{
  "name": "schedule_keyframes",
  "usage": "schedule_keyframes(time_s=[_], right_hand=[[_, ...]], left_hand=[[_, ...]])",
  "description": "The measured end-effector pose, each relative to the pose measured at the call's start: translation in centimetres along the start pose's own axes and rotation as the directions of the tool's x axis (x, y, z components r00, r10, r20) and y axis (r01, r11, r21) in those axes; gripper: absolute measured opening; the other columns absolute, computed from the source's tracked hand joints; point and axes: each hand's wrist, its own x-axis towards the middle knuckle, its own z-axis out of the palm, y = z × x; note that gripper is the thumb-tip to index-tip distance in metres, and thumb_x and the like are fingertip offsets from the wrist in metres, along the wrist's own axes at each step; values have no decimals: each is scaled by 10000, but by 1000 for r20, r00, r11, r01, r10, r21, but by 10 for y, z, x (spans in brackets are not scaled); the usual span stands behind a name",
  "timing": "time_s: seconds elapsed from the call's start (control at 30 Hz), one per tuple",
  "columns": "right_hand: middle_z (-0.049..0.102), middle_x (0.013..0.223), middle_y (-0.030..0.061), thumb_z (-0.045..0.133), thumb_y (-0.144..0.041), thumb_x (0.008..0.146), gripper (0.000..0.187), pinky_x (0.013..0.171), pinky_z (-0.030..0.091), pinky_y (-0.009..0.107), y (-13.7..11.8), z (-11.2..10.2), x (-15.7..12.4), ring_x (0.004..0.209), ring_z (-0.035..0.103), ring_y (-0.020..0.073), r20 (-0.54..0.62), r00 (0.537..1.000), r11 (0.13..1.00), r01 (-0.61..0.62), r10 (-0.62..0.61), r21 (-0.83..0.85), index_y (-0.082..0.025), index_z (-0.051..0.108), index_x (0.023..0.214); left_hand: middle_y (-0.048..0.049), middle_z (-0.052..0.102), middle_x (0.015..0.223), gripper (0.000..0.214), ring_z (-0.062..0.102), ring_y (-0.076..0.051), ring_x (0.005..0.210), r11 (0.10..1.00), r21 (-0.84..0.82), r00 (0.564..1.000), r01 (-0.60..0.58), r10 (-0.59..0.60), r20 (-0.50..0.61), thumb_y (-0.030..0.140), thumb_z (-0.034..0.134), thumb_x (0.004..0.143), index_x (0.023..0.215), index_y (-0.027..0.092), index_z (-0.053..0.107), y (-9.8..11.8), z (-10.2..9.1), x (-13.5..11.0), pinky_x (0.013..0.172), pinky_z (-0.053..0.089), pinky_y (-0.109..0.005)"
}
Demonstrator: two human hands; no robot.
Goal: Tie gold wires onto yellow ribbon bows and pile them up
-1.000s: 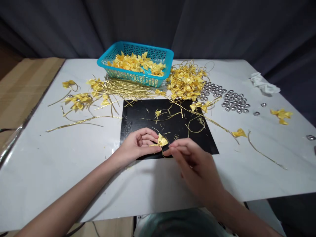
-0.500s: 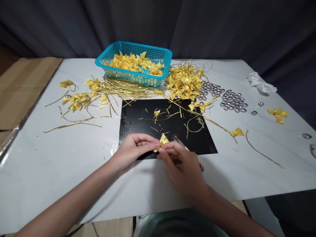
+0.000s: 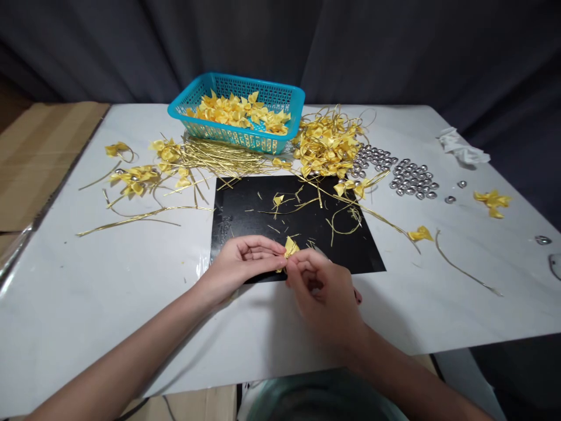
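Note:
Over the near edge of a black mat, a yellow ribbon flower is pinched between both hands. My left hand grips it from the left between thumb and fingers. From the right, my right hand is closed on the flower's lower part at its middle; the exact spot is hidden by the fingertips. A tool with a pinkish handle end lies mostly covered beneath my right hand. Bits of gold wire and a small yellow ribbon piece are scattered on the mat.
A blue basket of yellow ribbon flowers stands at the back. Before it lies a bundle of gold wire ties. To its right are a heap of wired flowers and silver beads. White crumpled tissue lies at the right.
My right hand's fingertips have shifted slightly to the right at the flower, and the flower has turned a little. My left hand stays almost where it was.

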Motion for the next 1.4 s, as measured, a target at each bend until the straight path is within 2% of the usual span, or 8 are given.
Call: schedule_keyframes(time_s=[0.3,0.5,0.67,0.87,0.93,1.03,1.13,1.4], right_hand=[[492,476,-42,462,-291,842,183,373,261,155,-2,2,3,395,416,53,-20,1000,999,-10,11,53,-162,518,725],[472,470,-45,418,-400,885,309,370,242,172,5,-12,3,378,378,55,97,994,998,-55,52,25,-173,479,684],[578,562,5,323,-350,928,379,488,345,204,9,-35,5,479,452,81,177,984,998,15,-2,-69,-162,540,681],[527,543,-27,447,-403,868,296,394,243,183,3,-42,5,406,338,53,244,968,997,-71,67,6,-159,549,734],[471,508,-47,503,-389,837,253,399,240,175,2,-35,4,411,327,48,210,977,999,-40,33,31,-160,549,738],[352,462,-77,529,-342,822,193,403,229,171,1,-20,6,400,289,44,47,999,999,23,-24,33,-161,570,768],[316,478,-81,543,-310,809,161,414,246,169,1,-9,11,410,293,46,-67,996,997,56,-53,44,-163,600,841],[267,470,-74,555,-253,776,137,432,254,172,0,-7,26,440,276,46,-35,996,994,81,-79,75,-151,621,712]], left_hand=[[-7,705,715,139,620,-90,670,1000,12,996,-27,28,-86,221,761,646,739,141,697,2,7,-3,675,471,-186],[2,679,688,112,581,-81,639,995,8,979,-100,99,-178,201,711,691,772,141,663,3,5,-1,639,434,-180],[3,667,685,106,584,-100,636,987,97,963,-131,150,-223,201,707,684,762,144,663,7,4,1,636,440,-208],[1,667,678,121,581,-92,625,983,136,968,-123,149,-201,210,723,668,750,140,670,7,3,1,628,445,-195],[3,670,676,111,580,-83,615,985,134,977,-105,127,-170,199,720,671,751,140,673,7,3,0,622,445,-184],[-1,673,669,100,591,-90,613,987,142,990,-81,96,-103,199,715,676,746,139,675,7,5,-1,618,453,-191],[-14,682,687,90,609,-110,640,981,169,994,-92,100,-44,204,710,681,737,140,681,8,7,-3,636,470,-211],[-10,683,689,68,621,-114,648,977,194,995,-90,98,-32,185,702,681,730,143,684,7,10,-4,661,494,-234]])
